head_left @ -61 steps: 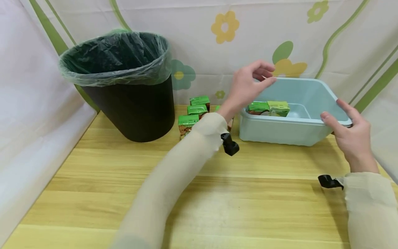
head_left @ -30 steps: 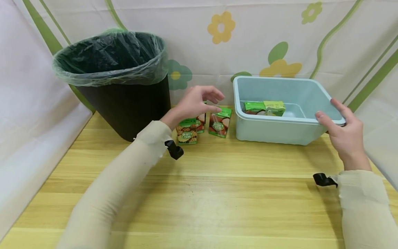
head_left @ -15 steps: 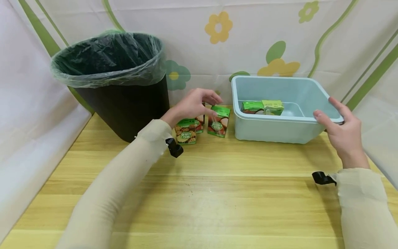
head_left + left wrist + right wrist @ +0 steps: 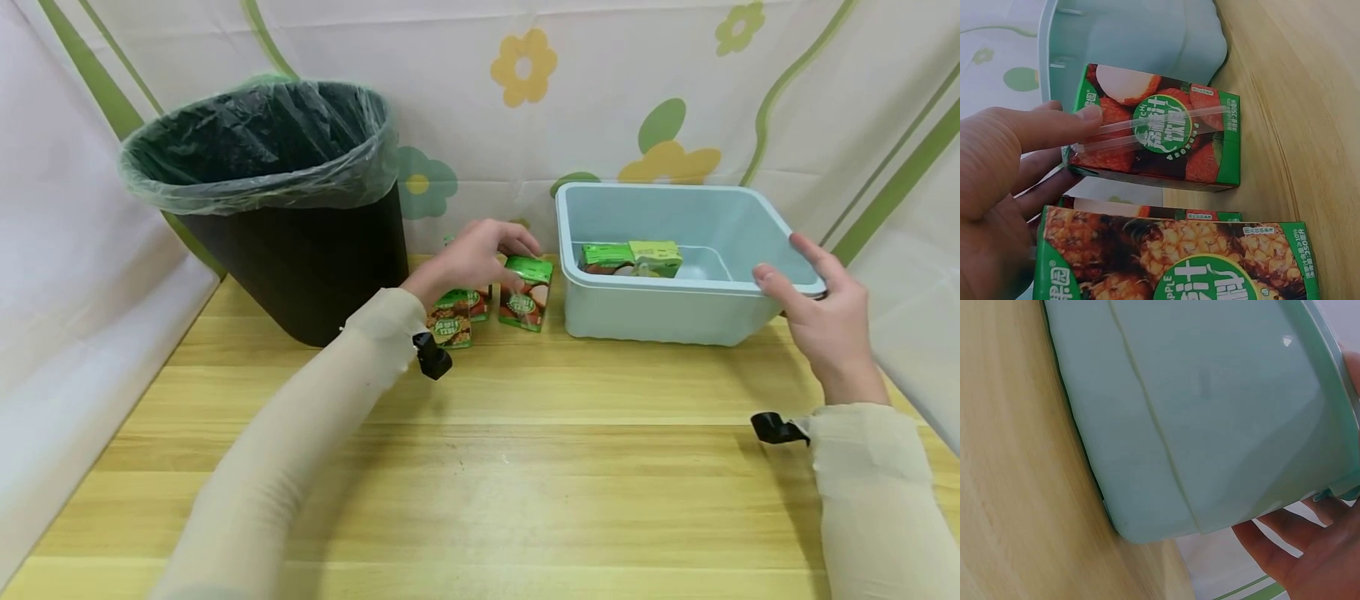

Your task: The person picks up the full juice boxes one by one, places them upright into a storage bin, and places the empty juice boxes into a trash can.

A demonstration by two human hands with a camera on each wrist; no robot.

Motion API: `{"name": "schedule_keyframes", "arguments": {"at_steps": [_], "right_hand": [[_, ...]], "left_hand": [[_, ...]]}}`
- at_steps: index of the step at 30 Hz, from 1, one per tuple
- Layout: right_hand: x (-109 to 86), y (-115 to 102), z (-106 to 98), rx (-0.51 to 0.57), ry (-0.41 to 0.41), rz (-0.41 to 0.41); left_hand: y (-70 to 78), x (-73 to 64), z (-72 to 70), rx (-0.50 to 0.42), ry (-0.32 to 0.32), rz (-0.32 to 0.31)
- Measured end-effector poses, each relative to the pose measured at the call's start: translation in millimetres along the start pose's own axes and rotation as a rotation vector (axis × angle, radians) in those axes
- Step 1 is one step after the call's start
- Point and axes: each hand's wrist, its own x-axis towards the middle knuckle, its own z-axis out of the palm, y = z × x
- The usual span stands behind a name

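My left hand point(image 4: 483, 250) is at a lychee juice carton point(image 4: 525, 302) standing left of the pale blue plastic tub point(image 4: 675, 315). In the left wrist view, the thumb lies on the front of this carton point(image 4: 1166, 128) near its top and straw, with fingers behind it, pinching it. Beside it stand a pineapple juice carton point(image 4: 1179, 250) and another carton point(image 4: 1141, 208), mostly hidden. My right hand point(image 4: 832, 325) grips the tub's right rim, thumb on top; in the right wrist view its fingers point(image 4: 1297, 531) reach under the rim. A dark green carton point(image 4: 606, 256) and a lighter one point(image 4: 658, 257) lie inside the tub.
A black trash bin point(image 4: 300, 267) lined with a clear bag stands at the back left, close to the cartons. Behind everything hangs a white flowered curtain point(image 4: 465, 100). The wooden table point(image 4: 480, 483) extends toward me.
My left hand has come from above the tub leftward and down to the cartons, and its thumb and fingers have closed in on the lychee juice carton. The right hand keeps holding the tub.
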Motion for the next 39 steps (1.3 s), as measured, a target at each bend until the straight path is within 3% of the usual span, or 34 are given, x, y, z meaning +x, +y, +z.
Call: {"name": "schedule_keyframes", "arguments": {"at_steps": [8, 15, 20, 26, 39], "right_hand": [[0.6, 1.9, 0.2, 0.013, 0.012, -0.015], [1.2, 1.5, 1.3, 0.003, 0.001, -0.014], [1.5, 1.4, 1.2, 0.005, 0.008, -0.016], [1.4, 2.2, -1.1, 0.028, 0.013, -0.013], [1.4, 2.0, 0.1, 0.035, 0.017, -0.015]], "left_hand": [[0.8, -0.8, 3.0, 0.015, 0.029, 0.02], [2.0, -9.5, 4.0, 0.009, 0.081, 0.061], [9.9, -15.1, 0.3, -0.026, 0.156, 0.054], [23.2, -19.1, -8.3, 0.0, 0.228, 0.07], [49.2, -25.5, -24.2, -0.084, 0.496, 0.026]]}}
